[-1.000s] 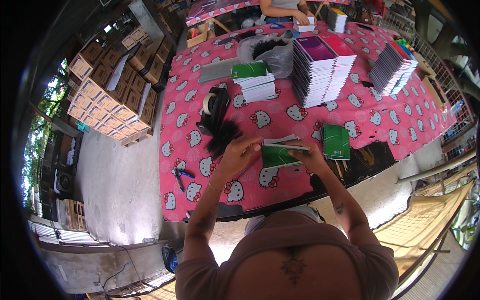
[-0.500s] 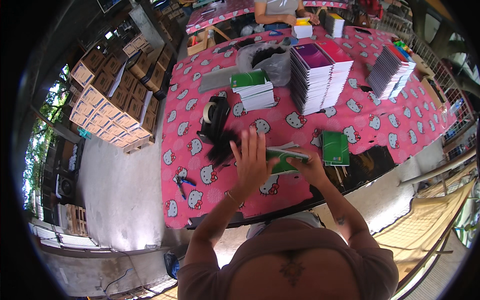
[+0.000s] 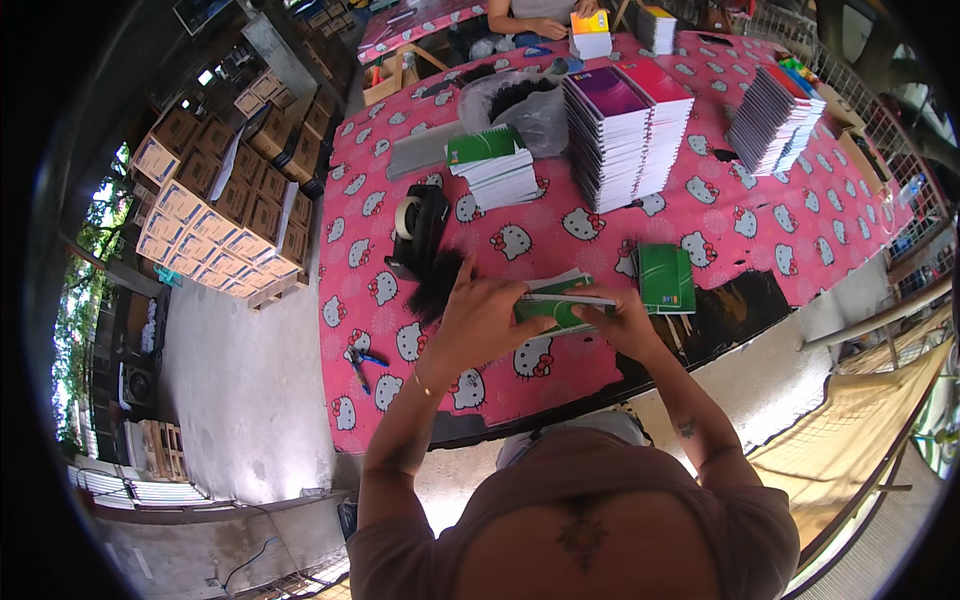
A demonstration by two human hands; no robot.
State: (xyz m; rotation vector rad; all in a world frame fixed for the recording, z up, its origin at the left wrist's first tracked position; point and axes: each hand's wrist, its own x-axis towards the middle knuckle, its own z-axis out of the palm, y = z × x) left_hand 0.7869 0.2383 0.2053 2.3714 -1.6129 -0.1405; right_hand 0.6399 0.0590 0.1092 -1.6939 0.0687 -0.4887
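Left hand (image 3: 478,318) splayed — thumb against the green notebook (image 3: 568,317).

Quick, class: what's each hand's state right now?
Left hand: at the left end of the green notebook; whether its grip is closed cannot be told.
Right hand: closed, holding the notebook's right end.

Print on stacked cartons (image 3: 222,215), green notebook cover (image 3: 665,277); too small to read.
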